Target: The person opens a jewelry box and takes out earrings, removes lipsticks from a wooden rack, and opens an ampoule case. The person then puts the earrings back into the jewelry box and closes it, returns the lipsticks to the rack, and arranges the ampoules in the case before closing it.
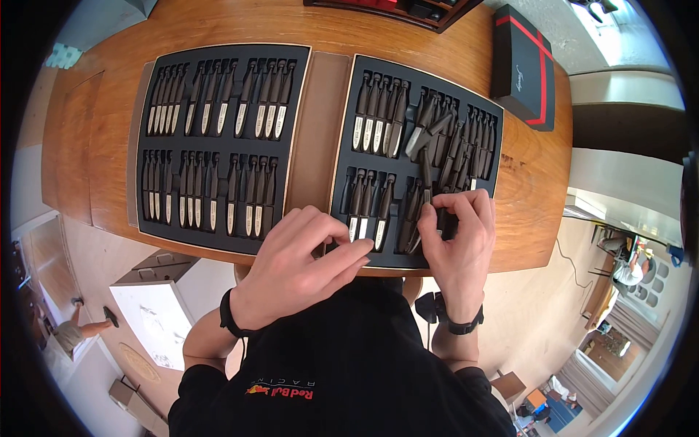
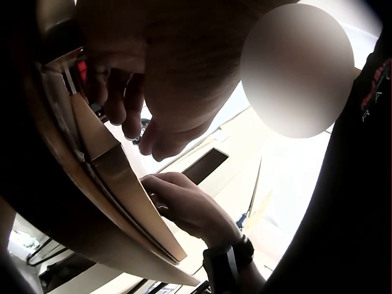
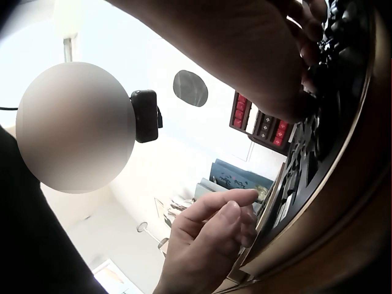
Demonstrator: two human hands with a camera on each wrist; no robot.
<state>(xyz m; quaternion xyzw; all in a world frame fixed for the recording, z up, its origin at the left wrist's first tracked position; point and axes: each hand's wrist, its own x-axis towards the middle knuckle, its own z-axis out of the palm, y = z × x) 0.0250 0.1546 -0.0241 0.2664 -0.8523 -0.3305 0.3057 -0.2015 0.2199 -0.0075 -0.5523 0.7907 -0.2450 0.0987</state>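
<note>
Two black trays, one at left (image 1: 290, 146) and one at right (image 1: 342, 156) in the head view, hold slim dark pieces with pale ends. My left hand (image 1: 302, 255) hovers at the right tray's near left corner, fingers loosely bent beside pale-ended pieces (image 1: 380, 234); nothing shows in its grasp in the right wrist view (image 3: 208, 245). My right hand (image 1: 462, 237) pinches the lower end of a dark piece (image 1: 426, 171) between thumb and forefinger, over the right tray's near part. Loose dark pieces (image 1: 431, 132) lie crosswise on that tray's right half. Fingertips of the right hand (image 2: 193, 205) are partly hidden.
A black box with a red ribbon (image 1: 520, 73) lies beyond the right tray on the wooden table (image 1: 98, 146). A dark wooden case (image 1: 408, 13) stands at the back edge. A brown strip (image 1: 314, 131) separates the trays. People are visible in the distance at both sides.
</note>
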